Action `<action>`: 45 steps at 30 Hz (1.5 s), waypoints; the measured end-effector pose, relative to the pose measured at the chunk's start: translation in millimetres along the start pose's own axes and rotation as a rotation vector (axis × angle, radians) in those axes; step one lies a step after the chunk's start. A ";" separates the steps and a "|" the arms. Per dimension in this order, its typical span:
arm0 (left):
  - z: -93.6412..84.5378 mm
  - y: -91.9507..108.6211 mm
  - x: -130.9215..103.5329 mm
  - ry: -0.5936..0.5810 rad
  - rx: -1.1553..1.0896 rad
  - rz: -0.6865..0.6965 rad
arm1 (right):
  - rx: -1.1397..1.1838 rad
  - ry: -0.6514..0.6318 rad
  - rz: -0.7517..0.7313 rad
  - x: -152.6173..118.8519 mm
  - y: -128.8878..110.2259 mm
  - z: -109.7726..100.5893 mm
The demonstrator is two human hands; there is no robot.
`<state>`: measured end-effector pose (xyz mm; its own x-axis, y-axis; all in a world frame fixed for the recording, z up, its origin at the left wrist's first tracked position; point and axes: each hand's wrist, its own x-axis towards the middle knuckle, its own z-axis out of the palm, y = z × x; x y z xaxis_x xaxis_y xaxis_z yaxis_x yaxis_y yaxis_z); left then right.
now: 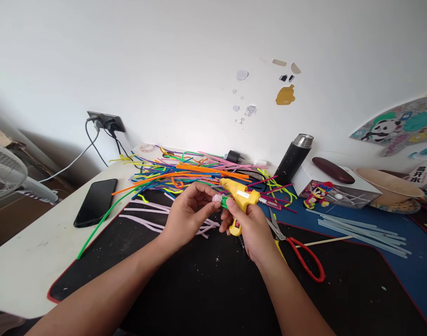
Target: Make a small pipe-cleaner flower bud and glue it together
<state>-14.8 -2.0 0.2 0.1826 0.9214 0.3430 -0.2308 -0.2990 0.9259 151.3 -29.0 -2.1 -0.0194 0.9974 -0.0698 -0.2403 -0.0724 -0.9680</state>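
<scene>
Above the red-edged black mat, we're pinching a small lilac-and-green piece crosswise, left grip lilac-side, right grip green-side.

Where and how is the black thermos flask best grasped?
Probably grip the black thermos flask around its body, below the silver cap, coming from the left: it stands upright, slim and round, and the white box crowds its right.

Probably home craft corner: pipe cleaners heaping along far edge of black mat; phone lying left of mat; fan standing farther left; stickers clinging to wall behind mat.
</scene>
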 end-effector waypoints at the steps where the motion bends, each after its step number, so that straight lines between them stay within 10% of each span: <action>1: 0.4 0.6 0.2 -0.004 -0.007 -0.004 | 0.001 0.001 0.007 0.0 -0.2 -0.2; 45: -0.9 3.2 2.6 -0.030 -0.074 -0.055 | 0.032 0.000 0.043 -1.6 -3.4 3.8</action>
<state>-15.9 -0.4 3.9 0.2255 0.9277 0.2976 -0.2897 -0.2278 0.9296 148.5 -30.3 2.2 -0.0307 0.9934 -0.1109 -0.2703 -0.1151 -0.9559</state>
